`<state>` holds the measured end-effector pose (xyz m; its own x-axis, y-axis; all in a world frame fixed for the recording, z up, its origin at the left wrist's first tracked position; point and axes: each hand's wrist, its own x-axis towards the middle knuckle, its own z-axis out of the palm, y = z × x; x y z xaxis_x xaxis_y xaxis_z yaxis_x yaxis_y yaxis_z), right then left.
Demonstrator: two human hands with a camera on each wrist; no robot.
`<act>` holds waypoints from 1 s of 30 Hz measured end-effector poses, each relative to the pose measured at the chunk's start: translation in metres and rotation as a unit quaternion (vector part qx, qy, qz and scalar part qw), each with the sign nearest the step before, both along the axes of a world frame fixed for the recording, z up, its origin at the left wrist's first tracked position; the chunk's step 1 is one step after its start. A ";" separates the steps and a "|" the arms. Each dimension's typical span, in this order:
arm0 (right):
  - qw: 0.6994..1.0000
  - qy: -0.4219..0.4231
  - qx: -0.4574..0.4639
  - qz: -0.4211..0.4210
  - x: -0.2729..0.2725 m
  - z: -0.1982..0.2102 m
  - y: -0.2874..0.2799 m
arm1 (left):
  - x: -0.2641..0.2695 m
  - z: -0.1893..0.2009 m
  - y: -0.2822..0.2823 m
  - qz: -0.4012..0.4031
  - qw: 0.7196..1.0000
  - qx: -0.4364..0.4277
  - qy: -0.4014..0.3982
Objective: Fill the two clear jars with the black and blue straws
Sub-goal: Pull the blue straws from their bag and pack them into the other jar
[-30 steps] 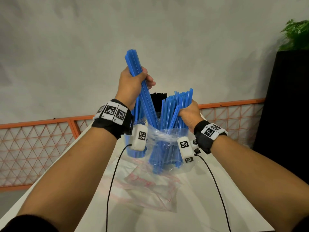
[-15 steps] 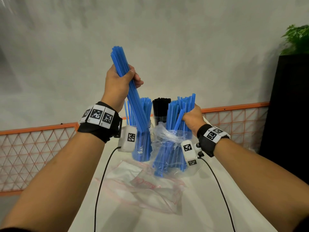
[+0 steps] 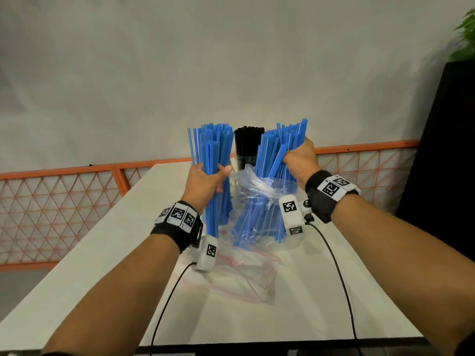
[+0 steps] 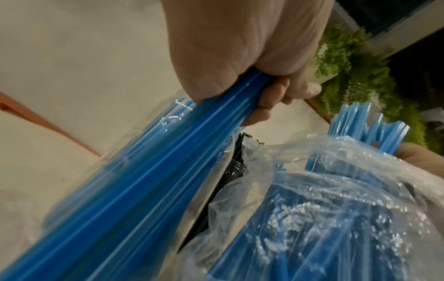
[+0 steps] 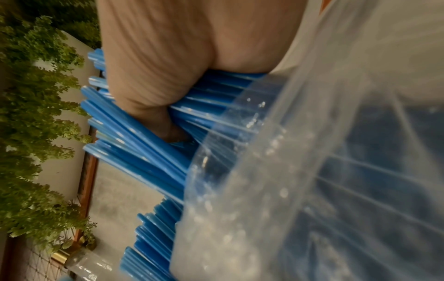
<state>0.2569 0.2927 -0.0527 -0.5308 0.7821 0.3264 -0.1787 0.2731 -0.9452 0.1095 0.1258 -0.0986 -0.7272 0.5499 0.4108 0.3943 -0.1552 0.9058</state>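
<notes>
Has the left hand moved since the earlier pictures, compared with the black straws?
Yes. The left hand, gripping a bunch of blue straws, has come down: earlier it was above the tops of the black straws, now it is below them.

Plain grey wall at twelve o'clock, orange lattice railing from nine to three, white table at six, dark cabinet with green plant at two
</notes>
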 end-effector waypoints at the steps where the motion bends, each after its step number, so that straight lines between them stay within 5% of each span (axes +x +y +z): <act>1: 1.000 0.002 0.000 0.001 -0.001 -0.001 0.001 | -0.001 -0.001 0.001 0.003 1.000 0.002 -0.007; 17: 1.000 0.022 0.016 0.011 -0.003 -0.006 0.005 | -0.014 -0.031 0.001 -0.005 0.994 0.025 -0.107; 21: 1.000 0.026 0.011 0.014 -0.003 -0.005 0.004 | -0.014 0.026 -0.013 0.020 0.998 0.044 -0.031; 26: 1.000 0.023 0.002 0.017 -0.003 -0.004 0.004 | -0.030 0.123 -0.021 0.003 0.971 0.237 0.028; 30: 1.000 0.021 0.004 0.018 -0.003 -0.004 0.004 | -0.042 0.111 -0.001 0.011 0.989 0.144 0.045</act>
<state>0.2537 0.2968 -0.0566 -0.5440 0.7601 0.3555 -0.2285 0.2734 -0.9344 0.0680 0.1250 0.0126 -0.6913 0.3860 0.6108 0.4766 -0.3918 0.7870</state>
